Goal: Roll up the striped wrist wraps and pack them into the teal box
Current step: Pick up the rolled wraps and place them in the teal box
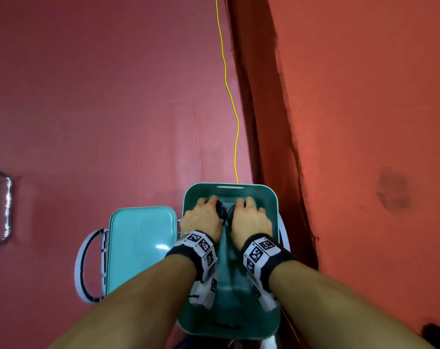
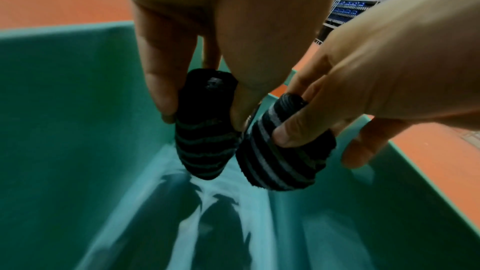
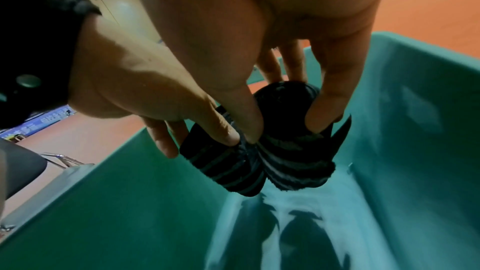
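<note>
- Left hand (image 1: 201, 217): we see fingers and thumb pinched round one rolled striped wrap, the left roll (image 2: 205, 130). It is gripped from above, axis roughly upright.
- Right hand (image 1: 250, 219): same hold on the right roll (image 3: 293, 151), thumb on one side, fingers on the other.
- In both wrist views the two rolls sit side by side, touching or nearly so. Their lower ends are near the box floor; we cannot tell whether they rest on it.
- Both rolls look tightly wound. A loose edge flares at the right roll's outer side in the right wrist view.
- Teal box (image 1: 188, 311) stands open on the red surface, with both hands inside its far end. Its lid (image 1: 138, 248) lies flat to the left, and a striped handle loop (image 1: 84, 263) lies beyond it.
- A yellow cord (image 1: 232, 109) runs away from the far rim of the box.
- Step in hand, as we judge it: rolling is done and packing is under way.
- Next move calls for seating both rolls against the far wall, then loosening the fingers slowly so that neither unwinds. The lid is not yet closed.
</note>
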Demonstrator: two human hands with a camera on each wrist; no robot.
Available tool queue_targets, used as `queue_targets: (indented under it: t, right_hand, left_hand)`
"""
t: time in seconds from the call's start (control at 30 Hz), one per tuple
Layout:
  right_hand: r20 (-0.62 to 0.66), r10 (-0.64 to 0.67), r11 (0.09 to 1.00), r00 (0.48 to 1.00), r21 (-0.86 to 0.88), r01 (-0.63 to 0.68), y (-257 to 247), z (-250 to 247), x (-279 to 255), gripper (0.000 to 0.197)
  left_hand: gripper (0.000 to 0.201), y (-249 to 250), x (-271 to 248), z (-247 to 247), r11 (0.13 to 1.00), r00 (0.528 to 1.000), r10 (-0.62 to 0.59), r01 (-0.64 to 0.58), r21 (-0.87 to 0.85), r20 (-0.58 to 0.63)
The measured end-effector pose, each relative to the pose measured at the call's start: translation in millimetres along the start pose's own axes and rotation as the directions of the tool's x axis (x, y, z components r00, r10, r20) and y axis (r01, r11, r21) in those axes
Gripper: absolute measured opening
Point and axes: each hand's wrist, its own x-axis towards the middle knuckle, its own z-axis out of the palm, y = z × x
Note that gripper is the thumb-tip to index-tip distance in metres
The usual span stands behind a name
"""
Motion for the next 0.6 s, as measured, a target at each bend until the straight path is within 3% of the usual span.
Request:
queue_targets:
  t: [0.2, 0.37, 0.6]
  right_hand:
    - [0.059, 0.026, 1.0, 0.998, -0.009, -0.025, -6, 6, 26, 0.042]
    - [0.074, 0.053, 0.998, 0.996, 0.021, -0.055, -11, 16, 44, 0.035]
    - [0.109, 0.039, 0.999, 0.993, 0.026, -0.042, -14, 31, 61, 0.038]
  left_hand:
    - [0.046, -5, 22, 8, 1.0, 0.999, -0.021, 0.021, 0.015, 0.046]
    - [0.05, -1, 31, 14, 0.999, 0.995, -0.048, 0.047, 0.013, 0.085]
    - [0.039, -3, 47, 24, 0.997, 0.994, -0.056, 0.06, -0.039, 0.089]
